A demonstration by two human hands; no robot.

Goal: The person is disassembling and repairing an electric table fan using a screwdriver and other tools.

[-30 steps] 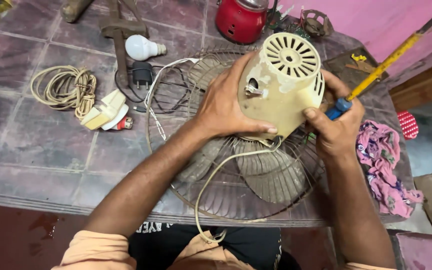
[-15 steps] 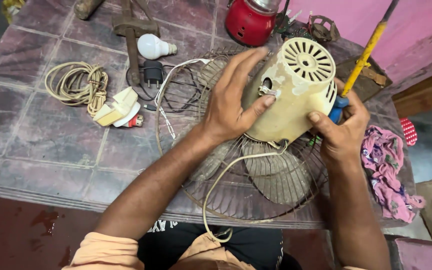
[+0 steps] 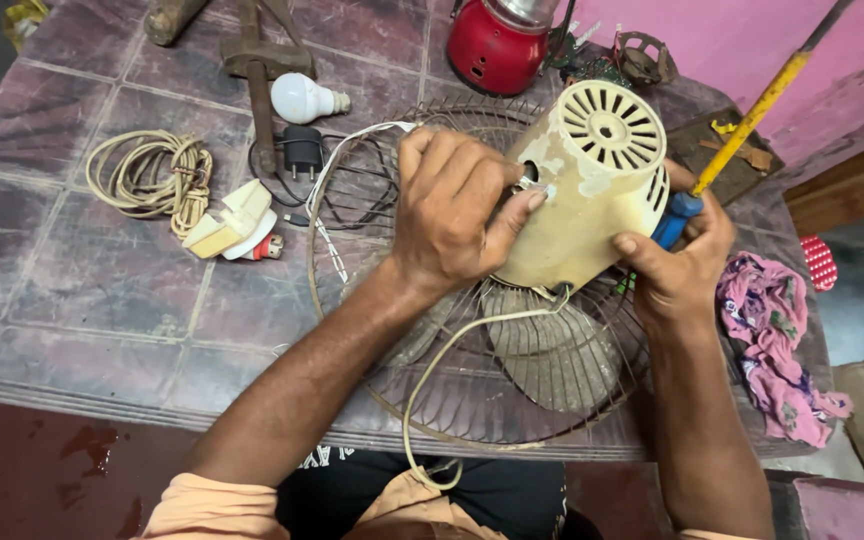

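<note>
- Two hands: the left hand at centre frame, the right hand right of centre.
- One cream fan motor housing, centre right.
- One wire fan guard with blades, lower centre.
- One screwdriver, yellow shaft and blue handle, upper right.
- One white light bulb, upper left of centre.
- One coiled cream cord, left.
- One black plug adapter, below the bulb.
- One white plug, left of centre.
- One red appliance base, top centre.
- One pink patterned cloth, right edge.
</note>
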